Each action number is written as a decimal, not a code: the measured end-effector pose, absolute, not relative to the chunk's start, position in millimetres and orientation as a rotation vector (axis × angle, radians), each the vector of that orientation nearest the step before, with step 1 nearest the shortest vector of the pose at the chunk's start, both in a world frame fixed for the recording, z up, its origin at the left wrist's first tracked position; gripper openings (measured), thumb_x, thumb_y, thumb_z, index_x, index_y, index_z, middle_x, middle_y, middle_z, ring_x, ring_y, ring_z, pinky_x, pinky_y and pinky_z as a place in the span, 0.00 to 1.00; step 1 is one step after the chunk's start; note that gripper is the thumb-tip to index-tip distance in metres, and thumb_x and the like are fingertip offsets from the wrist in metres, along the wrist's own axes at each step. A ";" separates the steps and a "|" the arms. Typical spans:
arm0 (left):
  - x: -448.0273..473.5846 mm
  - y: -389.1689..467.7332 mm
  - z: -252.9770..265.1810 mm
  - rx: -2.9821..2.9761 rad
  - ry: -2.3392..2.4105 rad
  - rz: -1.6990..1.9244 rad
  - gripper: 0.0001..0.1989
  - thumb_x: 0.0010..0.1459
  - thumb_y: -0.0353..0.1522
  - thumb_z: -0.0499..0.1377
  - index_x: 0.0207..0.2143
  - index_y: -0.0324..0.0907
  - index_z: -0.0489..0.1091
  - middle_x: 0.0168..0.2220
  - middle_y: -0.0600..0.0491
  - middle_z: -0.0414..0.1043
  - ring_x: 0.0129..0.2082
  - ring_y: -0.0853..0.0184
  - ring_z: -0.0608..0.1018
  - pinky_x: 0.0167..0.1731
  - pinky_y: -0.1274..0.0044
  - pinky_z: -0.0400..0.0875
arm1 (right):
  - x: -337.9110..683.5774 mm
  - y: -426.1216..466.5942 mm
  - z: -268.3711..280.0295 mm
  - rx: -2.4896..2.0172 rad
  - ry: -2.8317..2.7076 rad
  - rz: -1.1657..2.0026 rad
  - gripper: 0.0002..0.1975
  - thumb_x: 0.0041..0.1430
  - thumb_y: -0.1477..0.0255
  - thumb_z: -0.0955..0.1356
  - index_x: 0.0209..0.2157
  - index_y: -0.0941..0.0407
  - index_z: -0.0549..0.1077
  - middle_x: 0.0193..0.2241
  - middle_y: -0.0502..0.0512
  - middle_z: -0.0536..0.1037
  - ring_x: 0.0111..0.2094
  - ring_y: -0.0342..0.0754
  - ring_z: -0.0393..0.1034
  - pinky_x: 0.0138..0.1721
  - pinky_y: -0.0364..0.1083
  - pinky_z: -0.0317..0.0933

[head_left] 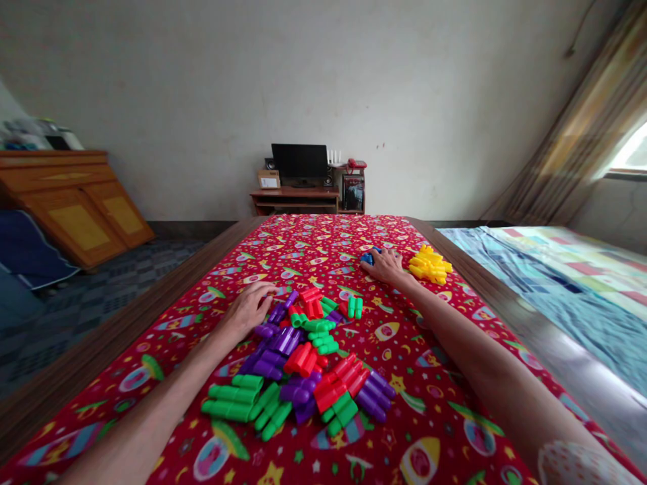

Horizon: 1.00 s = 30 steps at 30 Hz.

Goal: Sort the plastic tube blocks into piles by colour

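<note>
My right hand (387, 264) reaches far across the table, its fingers closed over blue plastic building blocks (367, 259), which it partly hides. Just to the right of it lies a heap of yellow building blocks (429, 265). My left hand (249, 308) rests at the far left edge of a mixed pile, fingers loosely bent and apart, with nothing seen in it. The pile holds several purple blocks (287, 340), red blocks (331, 393) and green blocks (230, 399). One green block (354, 308) stands at the pile's far right.
A red patterned cloth (298, 249) covers the long wooden table (510, 330). Beyond its far end stands a desk (298, 197) with a monitor (299, 162). A bed (566, 269) is on the right, a wooden cabinet (75, 209) on the left.
</note>
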State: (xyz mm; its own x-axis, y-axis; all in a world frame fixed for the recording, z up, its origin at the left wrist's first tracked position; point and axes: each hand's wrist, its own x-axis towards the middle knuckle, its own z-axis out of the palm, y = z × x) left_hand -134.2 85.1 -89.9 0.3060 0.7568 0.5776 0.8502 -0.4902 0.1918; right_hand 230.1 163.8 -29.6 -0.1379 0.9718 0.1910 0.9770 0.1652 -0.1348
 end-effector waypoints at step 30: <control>-124.2 84.2 -81.4 -2.444 -1.527 -0.919 0.14 0.56 0.32 0.48 0.35 0.42 0.73 0.40 0.47 0.76 0.42 0.60 0.77 0.48 0.66 0.72 | 221.6 49.8 -14.2 -1.089 -2.608 0.313 0.18 0.59 0.65 0.68 0.48 0.58 0.76 0.34 0.57 0.81 0.35 0.47 0.74 0.36 0.41 0.60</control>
